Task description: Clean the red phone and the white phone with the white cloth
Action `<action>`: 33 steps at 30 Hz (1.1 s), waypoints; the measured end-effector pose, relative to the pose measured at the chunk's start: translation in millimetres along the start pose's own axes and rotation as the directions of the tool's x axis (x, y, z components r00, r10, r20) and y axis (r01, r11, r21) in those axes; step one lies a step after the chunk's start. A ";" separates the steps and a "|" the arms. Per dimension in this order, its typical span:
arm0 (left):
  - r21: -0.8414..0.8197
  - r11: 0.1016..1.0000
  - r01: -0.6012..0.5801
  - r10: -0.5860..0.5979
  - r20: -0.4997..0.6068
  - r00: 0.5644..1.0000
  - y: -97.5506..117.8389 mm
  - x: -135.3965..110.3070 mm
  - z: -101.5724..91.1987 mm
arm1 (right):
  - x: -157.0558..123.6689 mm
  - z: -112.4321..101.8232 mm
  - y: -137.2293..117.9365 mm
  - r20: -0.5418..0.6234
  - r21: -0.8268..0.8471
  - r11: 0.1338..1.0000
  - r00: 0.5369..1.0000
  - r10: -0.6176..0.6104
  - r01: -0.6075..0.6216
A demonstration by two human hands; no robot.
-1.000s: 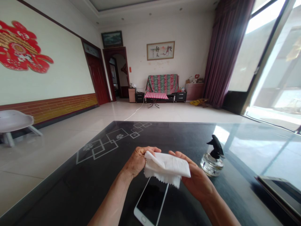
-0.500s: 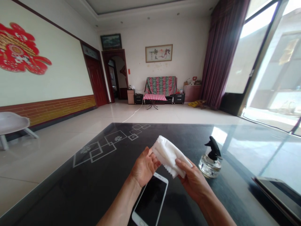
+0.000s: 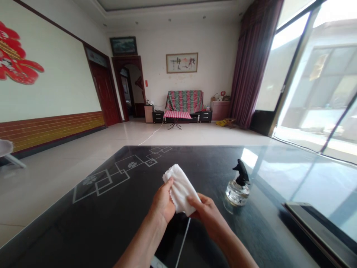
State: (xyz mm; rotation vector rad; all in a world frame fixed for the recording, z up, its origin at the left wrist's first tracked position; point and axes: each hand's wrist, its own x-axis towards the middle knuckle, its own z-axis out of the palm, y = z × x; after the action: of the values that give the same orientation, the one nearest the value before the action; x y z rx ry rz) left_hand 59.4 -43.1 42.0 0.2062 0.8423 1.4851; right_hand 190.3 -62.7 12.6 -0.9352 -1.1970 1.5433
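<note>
A folded white cloth with zigzag edges is held up between both hands. My left hand grips its left side, thumb on top and the other fingers hidden behind it. On the right edge, my right hand pinches the cloth between thumb and fingers. Below them a white smartphone lies screen up on the black table, partly covered by the cloth, my left hand and forearm. To the right stands a clear spray bottle with a black trigger head.
A tablet-like device rests at the right of the glossy table. A white chair stands on the floor to the left. Farther back are a small table with a checked cover and a purple curtain by the glass door.
My left hand has closed on the cloth's left side, its thumb now over the top. Cloth and hands sit lower over the phone. The whole view has shifted, with things appearing farther left.
</note>
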 end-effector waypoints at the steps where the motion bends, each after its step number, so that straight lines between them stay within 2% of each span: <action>1: 0.007 1.000 0.010 -0.010 -0.016 1.000 2.4 0.9 -0.4 | 0.1 -3.6 -2.6 -0.028 -0.142 0.989 0.998 -0.051 0.046; 2: 0.012 1.000 0.010 -0.010 -0.024 1.000 4.4 2.1 -1.3 | 0.3 -8.3 -7.1 -0.080 -0.276 0.954 0.986 -0.148 0.120; 3: 0.017 1.000 0.011 -0.010 -0.031 0.999 5.9 3.6 -2.7 | 0.3 -14.4 -13.5 -0.151 -0.396 0.895 0.947 -0.285 0.206; 4: 0.023 1.000 0.015 -0.014 -0.036 0.999 6.9 5.5 -4.3 | 0.2 -22.0 -21.7 -0.230 -0.506 0.815 0.866 -0.443 0.282; 5: 0.029 0.999 0.025 -0.024 -0.034 0.999 7.4 7.6 -6.0 | 0.0 -31.1 -31.0 -0.302 -0.608 0.723 0.747 -0.592 0.327; 6: 0.036 0.999 0.030 -0.028 -0.035 0.999 7.4 9.7 -7.8 | -0.4 -41.6 -40.7 -0.359 -0.697 0.634 0.603 -0.713 0.335; 7: 0.047 0.999 0.025 -0.023 -0.048 0.999 7.1 11.6 -9.3 | -0.9 -53.1 -49.9 -0.391 -0.768 0.567 0.482 -0.784 0.297; 8: 0.052 0.998 0.020 -0.017 -0.050 0.999 6.6 13.0 -10.5 | -1.5 -65.2 -57.8 -0.412 -0.818 0.522 0.386 -0.825 0.242; 9: 0.054 0.998 0.014 -0.012 -0.052 0.999 6.0 13.8 -11.4 | -2.0 -77.5 -63.5 -0.440 -0.840 0.512 0.328 -0.836 0.178; 10: 0.053 0.999 0.012 -0.009 -0.054 0.999 5.5 13.9 -11.8 | -2.2 -89.6 -66.5 -0.476 -0.839 0.532 0.326 -0.817 0.110; 13: 0.037 0.999 0.030 -0.028 -0.054 0.998 4.9 11.3 -11.3 | -1.3 -120.8 -59.4 -0.553 -0.774 0.632 0.512 -0.658 -0.024; 14: 0.032 0.999 0.039 -0.037 -0.059 0.998 4.9 10.2 -10.9 | -0.3 -129.0 -53.5 -0.544 -0.765 0.643 0.578 -0.608 -0.043; 16: 0.029 0.998 0.054 -0.052 -0.065 0.997 4.7 9.1 -10.5 | 2.7 -142.7 -41.6 -0.482 -0.771 0.635 0.697 -0.531 -0.049; 17: 0.033 0.998 0.057 -0.055 -0.069 0.996 4.5 9.2 -10.6 | 4.7 -148.3 -37.3 -0.438 -0.779 0.626 0.742 -0.508 -0.031; 19: 0.043 0.997 0.061 -0.058 -0.073 0.996 4.0 10.1 -11.3 | 9.5 -157.5 -33.9 -0.344 -0.801 0.599 0.799 -0.493 0.024; 21: 0.050 0.996 0.068 -0.064 -0.080 0.995 4.2 11.0 -12.2 | 14.7 -164.1 -36.6 -0.261 -0.817 0.569 0.824 -0.503 0.088; 27: 0.023 0.999 0.036 -0.034 -0.085 0.996 14.5 12.5 -13.4 | 31.2 -173.2 -51.6 -0.112 -0.812 0.540 0.847 -0.520 0.224; 29: 0.018 1.000 0.008 -0.006 -0.104 0.995 18.7 15.6 -15.5 | 37.1 -173.4 -53.5 -0.090 -0.809 0.530 0.836 -0.541 0.255; 33: 0.022 0.998 -0.053 0.055 -0.110 0.992 22.6 23.0 -21.9 | 38.5 -156.6 -55.3 -0.103 -0.809 0.499 0.762 -0.639 0.309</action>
State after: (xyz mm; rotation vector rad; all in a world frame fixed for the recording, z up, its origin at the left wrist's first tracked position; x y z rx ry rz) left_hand 25.3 -27.0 31.7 0.1631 0.9466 1.5502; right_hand 338.9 19.1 29.1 -1.2113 -1.6501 0.2895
